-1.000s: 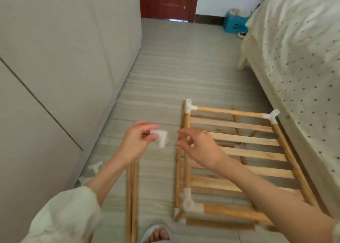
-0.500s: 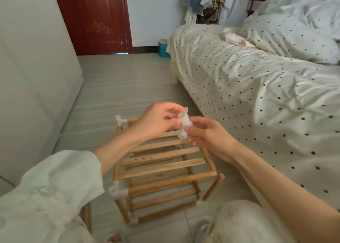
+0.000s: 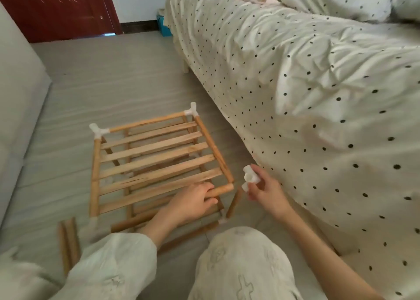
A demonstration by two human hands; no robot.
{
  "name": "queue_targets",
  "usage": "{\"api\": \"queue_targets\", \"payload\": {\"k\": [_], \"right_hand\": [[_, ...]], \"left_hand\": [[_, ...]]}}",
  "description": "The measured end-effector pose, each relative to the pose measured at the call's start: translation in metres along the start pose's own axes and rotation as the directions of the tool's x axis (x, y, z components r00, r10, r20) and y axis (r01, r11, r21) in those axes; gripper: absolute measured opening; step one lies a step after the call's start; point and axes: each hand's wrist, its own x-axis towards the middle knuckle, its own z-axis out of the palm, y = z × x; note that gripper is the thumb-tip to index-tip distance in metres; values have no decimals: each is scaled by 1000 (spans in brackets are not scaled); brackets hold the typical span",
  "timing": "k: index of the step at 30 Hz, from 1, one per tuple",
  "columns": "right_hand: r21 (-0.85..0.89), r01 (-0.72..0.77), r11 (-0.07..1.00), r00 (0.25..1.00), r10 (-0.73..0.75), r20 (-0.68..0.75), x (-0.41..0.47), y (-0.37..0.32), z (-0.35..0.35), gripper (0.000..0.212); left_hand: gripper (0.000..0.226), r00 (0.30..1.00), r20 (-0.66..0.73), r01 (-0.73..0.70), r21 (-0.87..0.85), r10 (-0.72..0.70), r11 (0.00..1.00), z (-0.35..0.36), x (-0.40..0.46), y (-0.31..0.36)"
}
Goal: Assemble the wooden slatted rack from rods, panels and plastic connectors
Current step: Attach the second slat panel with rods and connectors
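The left hand (image 3: 193, 201) is curled around the free end of a round light-wood rod (image 3: 163, 194) that runs along the near edge of the half-built slatted wooden rack (image 3: 150, 161), fingers wrapped over the top of it. The right hand (image 3: 264, 192) is raised just to the right of that rod end, pinching a white plastic corner connector (image 3: 250, 178) between thumb and fingertips — the connector is close to the rod's bare tip but apart from it.

The rack stands on the pale grey tiled floor (image 3: 109, 84) beside a bed draped in a cream sheet with black dots (image 3: 306, 95). White connectors already cap its two far corners (image 3: 98, 130) and (image 3: 192, 110); another sits at the near left corner, blurred. A short wooden upright (image 3: 234, 202) leans just below the right hand. Two loose wooden rods (image 3: 68, 243) lie side by side on the floor at the left — near the person's pale sleeve (image 3: 109, 268).
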Motion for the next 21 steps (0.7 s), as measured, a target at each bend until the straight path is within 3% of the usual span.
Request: {"api": "queue_targets", "payload": {"k": [3,7,9,12,17,19,21], "right_hand": [[-224,130,966,991,-129,17,1,4,2,47],[-318,225,921,974,-225,35,3,5,5,54],[-240,173,955,984,-177,5,2,4,4,58],[49,-3,999,1000,3,4,1,4,4,47],[81,-34,996,999,37,-32,-1,0,8,32],[212,-103,972,993,114,-40,-2,-2,8,26],[431,-227,873,969,247,11,-1,-5,8,22]], "left_hand": [[26,1000,-3,-13,-3,13,1000,4,5,-4],[22,1000,-5,-18,-64,17,998,4,10,-7],[22,1000,-4,-22,-77,22,997,4,10,-8],[22,1000,5,-28,-87,28,996,3,8,-8],[22,1000,8,-27,-108,28,994,2,5,-6],[23,1000,11,-23,-107,24,994,1,5,-5],[24,1000,14,-18,-106,20,994,1,4,-5]]}}
